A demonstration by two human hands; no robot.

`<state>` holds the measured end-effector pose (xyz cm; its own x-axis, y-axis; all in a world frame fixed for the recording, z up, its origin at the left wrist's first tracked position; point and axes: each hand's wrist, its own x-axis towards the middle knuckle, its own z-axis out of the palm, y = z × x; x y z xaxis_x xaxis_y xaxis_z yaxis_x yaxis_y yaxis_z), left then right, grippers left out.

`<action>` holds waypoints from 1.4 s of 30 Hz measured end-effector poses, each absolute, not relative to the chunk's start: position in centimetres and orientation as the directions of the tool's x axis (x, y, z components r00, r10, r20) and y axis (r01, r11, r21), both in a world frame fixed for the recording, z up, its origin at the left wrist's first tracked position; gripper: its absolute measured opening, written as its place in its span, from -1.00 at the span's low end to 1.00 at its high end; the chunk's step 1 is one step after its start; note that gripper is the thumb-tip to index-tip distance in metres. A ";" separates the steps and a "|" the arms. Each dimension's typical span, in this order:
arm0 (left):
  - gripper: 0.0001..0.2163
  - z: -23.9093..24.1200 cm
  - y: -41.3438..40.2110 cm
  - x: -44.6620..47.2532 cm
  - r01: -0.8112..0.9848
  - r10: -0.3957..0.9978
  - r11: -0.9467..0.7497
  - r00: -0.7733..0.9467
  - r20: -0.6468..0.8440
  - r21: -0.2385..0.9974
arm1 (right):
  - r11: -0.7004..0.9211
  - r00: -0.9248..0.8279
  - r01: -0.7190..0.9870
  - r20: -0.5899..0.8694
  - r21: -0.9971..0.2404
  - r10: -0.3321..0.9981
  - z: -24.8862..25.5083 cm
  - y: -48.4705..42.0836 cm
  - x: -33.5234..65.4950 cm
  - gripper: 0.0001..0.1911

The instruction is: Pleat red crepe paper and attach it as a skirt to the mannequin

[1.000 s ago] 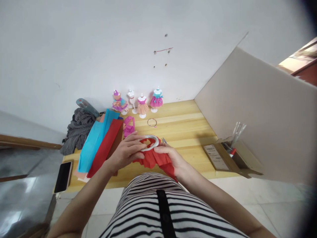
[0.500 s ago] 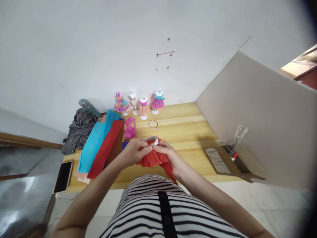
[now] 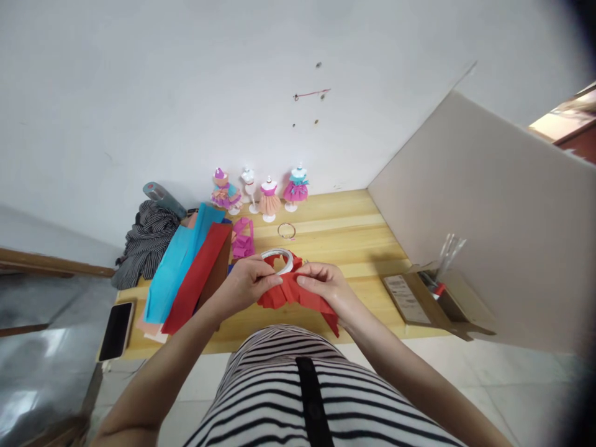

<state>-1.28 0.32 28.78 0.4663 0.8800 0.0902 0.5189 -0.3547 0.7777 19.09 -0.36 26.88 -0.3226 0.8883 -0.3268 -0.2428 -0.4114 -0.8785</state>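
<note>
Both my hands pinch a pleated piece of red crepe paper (image 3: 291,293) over the near edge of a wooden table (image 3: 344,239). My left hand (image 3: 246,282) grips its left part with fingers closed. My right hand (image 3: 323,284) holds its top edge, fingers pressed together. A white ring of tape (image 3: 278,257) sits on top of the red paper, just behind my fingertips. Whether a finger holds the ring I cannot tell.
Blue (image 3: 179,264) and red (image 3: 198,279) paper sheets lie at the left, with a phone (image 3: 115,323) and striped cloth (image 3: 144,242). Several small dress mannequins (image 3: 267,200) stand at the wall. A pink paper piece (image 3: 242,242), a small ring (image 3: 286,231), a cardboard box (image 3: 431,292) and a white board (image 3: 493,205) are here.
My hands closed in on the red paper and drew it together. The tape ring tipped up, then settled slightly farther back.
</note>
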 end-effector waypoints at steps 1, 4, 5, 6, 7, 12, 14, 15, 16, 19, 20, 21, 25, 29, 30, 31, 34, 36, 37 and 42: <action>-0.61 28.8 0.3 -1.2 0.518 0.872 -0.378 0.478 0.108 0.767 | -0.388 -0.328 -0.224 -0.306 -0.894 0.894 26.9 -0.3 19.0 -0.78; -0.60 28.9 0.3 -1.1 0.525 0.857 -0.431 0.494 0.149 0.734 | -0.302 -0.310 -0.134 -0.250 -0.944 0.917 26.8 -0.4 18.7 -0.80; -0.60 28.9 0.3 -1.1 0.530 0.855 -0.440 0.493 0.158 0.725 | -0.271 -0.287 -0.098 -0.233 -0.958 0.929 26.7 -0.5 18.6 -0.81; -0.60 28.9 0.3 -1.0 0.532 0.855 -0.446 0.491 0.166 0.720 | -0.246 -0.263 -0.068 -0.220 -0.967 0.939 26.7 -0.6 18.5 -0.81; -0.60 29.0 0.3 -1.0 0.531 0.854 -0.450 0.491 0.172 0.718 | -0.224 -0.239 -0.044 -0.207 -0.974 0.949 26.7 -0.8 18.4 -0.81; -0.59 29.1 0.3 -1.0 0.507 0.838 -0.474 0.511 0.192 0.720 | -0.086 -0.228 0.013 -0.087 -0.996 0.970 26.8 -1.4 18.4 -0.84; -0.57 29.0 0.3 -1.0 0.509 0.833 -0.487 0.515 0.202 0.710 | -0.047 -0.245 0.009 -0.048 -0.999 0.968 27.0 -1.4 18.6 -0.87; -0.56 29.0 0.3 -1.0 0.512 0.830 -0.495 0.518 0.208 0.701 | -0.043 -0.250 0.000 -0.042 -0.999 0.967 27.1 -1.4 18.7 -0.88; -0.55 29.0 0.3 -1.0 0.515 0.827 -0.506 0.519 0.218 0.692 | -0.046 -0.253 -0.009 -0.042 -0.999 0.966 27.2 -1.3 18.7 -0.89; -0.53 29.1 0.2 -0.9 0.507 0.818 -0.533 0.512 0.261 0.678 | -0.043 -0.257 -0.025 -0.035 -0.999 0.966 27.3 -1.3 18.8 -0.88; -0.53 29.1 0.2 -0.8 0.495 0.819 -0.533 0.505 0.273 0.686 | -0.024 -0.254 -0.020 -0.018 -1.000 0.967 27.3 -1.4 18.8 -0.88; -0.53 29.2 0.1 -0.8 0.480 0.823 -0.526 0.497 0.277 0.702 | 0.007 -0.249 -0.006 0.008 -1.000 0.969 27.3 -1.6 18.8 -0.87; -0.56 29.5 0.0 -0.6 0.396 0.851 -0.441 0.470 0.235 0.806 | 0.248 -0.228 0.154 0.210 -0.956 0.951 27.5 -2.7 18.8 -0.84; -0.56 29.5 0.0 -0.5 0.319 0.880 -0.333 0.444 0.171 0.887 | 0.508 -0.289 0.280 0.433 -0.815 0.854 28.1 -3.3 18.9 -0.75; -0.55 29.4 0.1 -0.5 0.302 0.882 -0.318 0.441 0.164 0.898 | 0.543 -0.296 0.291 0.466 -0.788 0.834 28.3 -3.3 19.0 -0.74; -0.55 29.3 0.1 -0.5 0.287 0.884 -0.307 0.439 0.160 0.907 | 0.565 -0.295 0.297 0.488 -0.770 0.821 28.4 -3.4 19.0 -0.74; -0.53 29.3 0.1 -0.5 0.264 0.893 -0.279 0.425 0.149 0.923 | 0.534 -0.241 0.307 0.479 -0.788 0.844 28.8 -3.4 19.0 -0.77; -0.52 29.4 0.1 -0.4 0.267 0.897 -0.272 0.419 0.142 0.925 | 0.449 -0.181 0.308 0.412 -0.839 0.893 29.0 -3.5 19.0 -0.84; -0.51 29.5 0.1 -0.4 0.272 0.896 -0.275 0.421 0.143 0.922 | 0.399 -0.157 0.306 0.368 -0.864 0.917 29.1 -3.5 19.1 -0.88; -0.48 29.8 0.0 -0.2 0.308 0.868 -0.354 0.459 0.188 0.883 | 0.310 -0.129 0.298 0.284 -0.903 0.950 29.2 -3.1 19.2 -0.87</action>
<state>-0.16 0.02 29.80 0.4586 0.8685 0.1884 0.3081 -0.3542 0.8830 19.19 -3.11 29.24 -0.1285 0.9503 0.2836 0.2980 0.3097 -0.9029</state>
